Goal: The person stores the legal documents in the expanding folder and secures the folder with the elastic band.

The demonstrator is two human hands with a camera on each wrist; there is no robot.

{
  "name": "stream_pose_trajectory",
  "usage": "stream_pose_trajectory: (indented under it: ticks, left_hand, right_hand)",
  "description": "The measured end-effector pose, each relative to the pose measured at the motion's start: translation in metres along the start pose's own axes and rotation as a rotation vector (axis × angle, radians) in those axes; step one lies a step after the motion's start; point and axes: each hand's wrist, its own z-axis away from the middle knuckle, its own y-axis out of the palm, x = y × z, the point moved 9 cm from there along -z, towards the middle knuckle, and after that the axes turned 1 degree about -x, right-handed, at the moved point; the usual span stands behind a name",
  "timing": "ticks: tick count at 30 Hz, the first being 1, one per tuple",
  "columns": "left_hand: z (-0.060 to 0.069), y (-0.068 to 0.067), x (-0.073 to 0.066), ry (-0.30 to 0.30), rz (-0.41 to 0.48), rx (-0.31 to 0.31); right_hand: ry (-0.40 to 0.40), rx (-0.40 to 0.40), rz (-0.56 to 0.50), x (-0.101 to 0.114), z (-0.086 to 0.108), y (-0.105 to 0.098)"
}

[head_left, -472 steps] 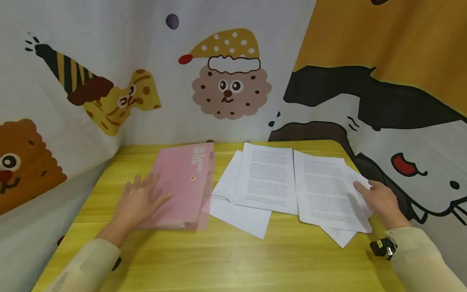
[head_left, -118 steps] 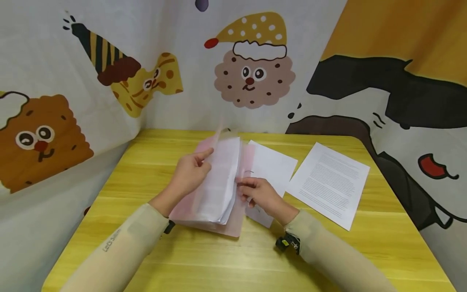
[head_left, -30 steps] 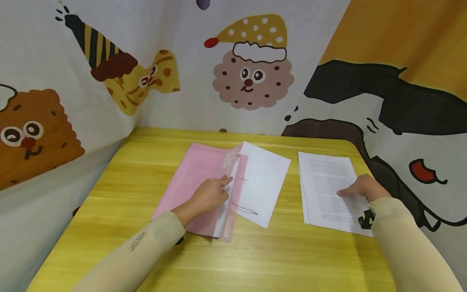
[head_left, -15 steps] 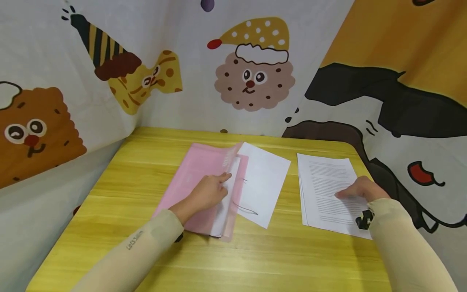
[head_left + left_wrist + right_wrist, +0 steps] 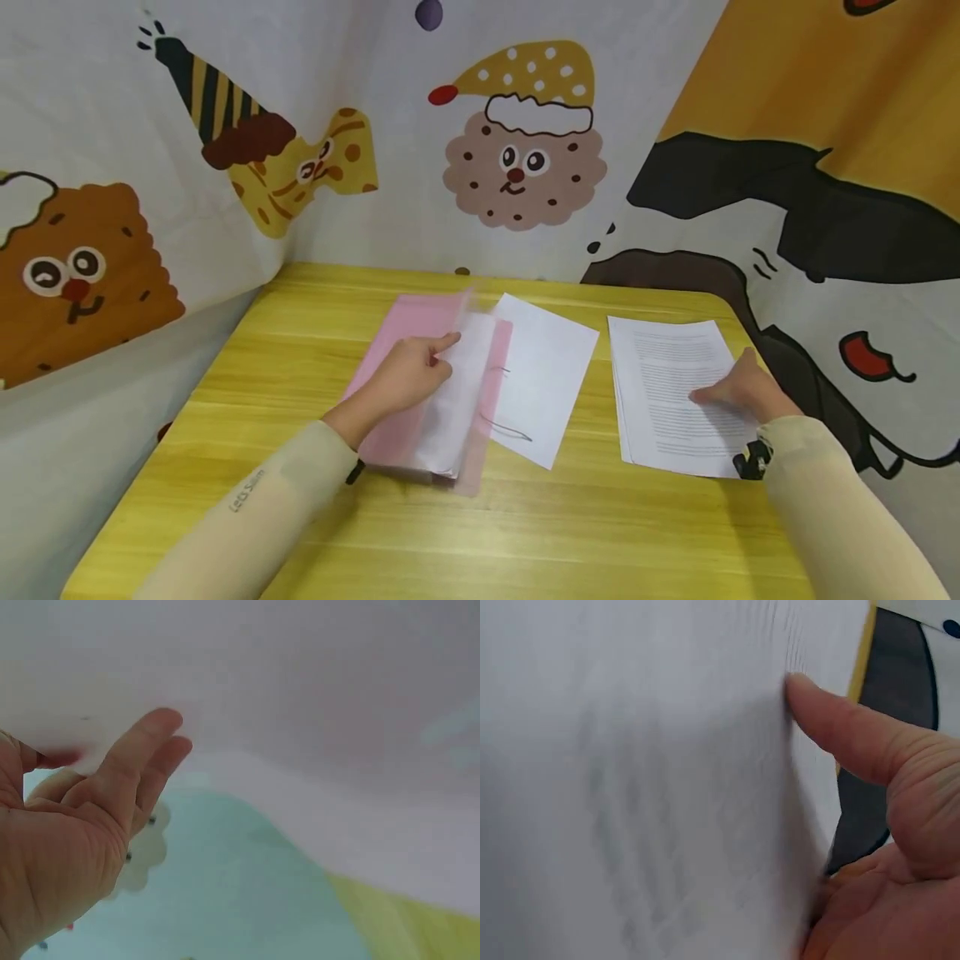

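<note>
Across the worktop (image 5: 570, 533), left hand (image 5: 402, 377) pinches the folder (image 5: 397, 432) mid-frame, right hand (image 5: 752, 390) the papers (image 5: 667, 408) frame right, which an uneven grip might fan.

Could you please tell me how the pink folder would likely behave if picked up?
The folder would probably flex, since its cover bends up at the left hand. Its sheets might slip out, as they show along the open side. The cord could trail, as it lies across the paper beside the folder.

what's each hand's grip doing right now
Left grip: closed, pinching the pink folder cover.
Right grip: closed, holding the printed papers by their edge.
</note>
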Motion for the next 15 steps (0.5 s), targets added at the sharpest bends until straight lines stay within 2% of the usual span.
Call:
stream_pose_trajectory:
  ticks: [4,8,10,13,15]
  left_hand:
    - [0.002,-0.028,-0.001,-0.012,0.027,-0.023]
    - [0.008,-0.053,0.007,-0.053,0.089,-0.027]
    - [0.012,-0.062,0.012,-0.076,0.139,-0.02]
    - [0.015,-0.071,0.018,-0.107,0.217,-0.007]
    - [0.016,-0.073,0.02,-0.117,0.25,0.0]
  right_hand:
    - [-0.153,-0.035,-0.084,-0.001,0.011,-0.008]
    - [-0.287,-0.039,-0.206,0.005,0.021,-0.009]
    - [-0.308,-0.059,-0.251,0.006,0.025,-0.008]
    - [-0.317,-0.097,-0.248,0.009,0.032,-0.007]
    - [-0.305,-0.071,-0.221,0.01,0.034,-0.003]
